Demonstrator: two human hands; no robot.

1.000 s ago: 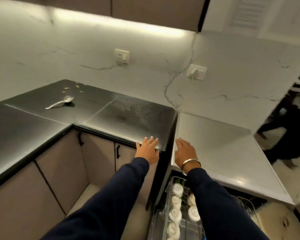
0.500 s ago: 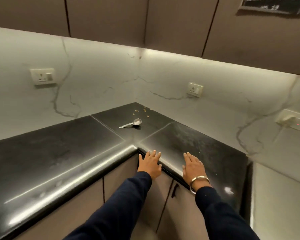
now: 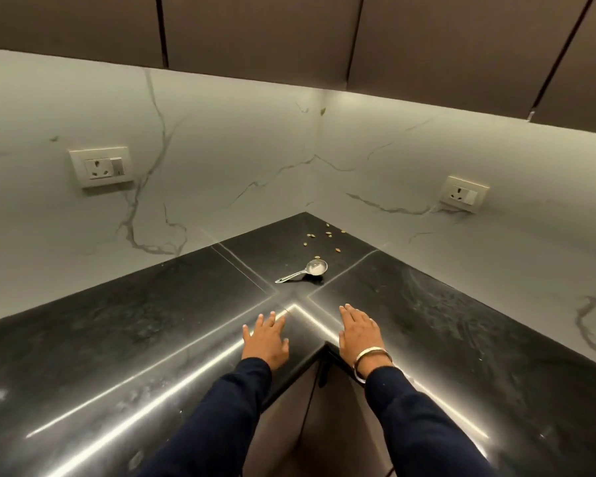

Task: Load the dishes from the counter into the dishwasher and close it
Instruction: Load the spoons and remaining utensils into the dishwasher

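Both my hands, left (image 3: pixel 265 342) & right (image 3: pixel 360 333), flat, empty on tabletop (image 3: pixel 152 339); I'd reach centre-frame w/ right, pinch spoon (image 3: pixel 303 272) by handle, avoiding crumbs (image 3: pixel 320 237).

My left hand (image 3: pixel 265 340) and right hand (image 3: pixel 360 333) lie flat, fingers straight, on the black counter (image 3: pixel 135 339); a spoon (image 3: pixel 305 271) rests beyond them.
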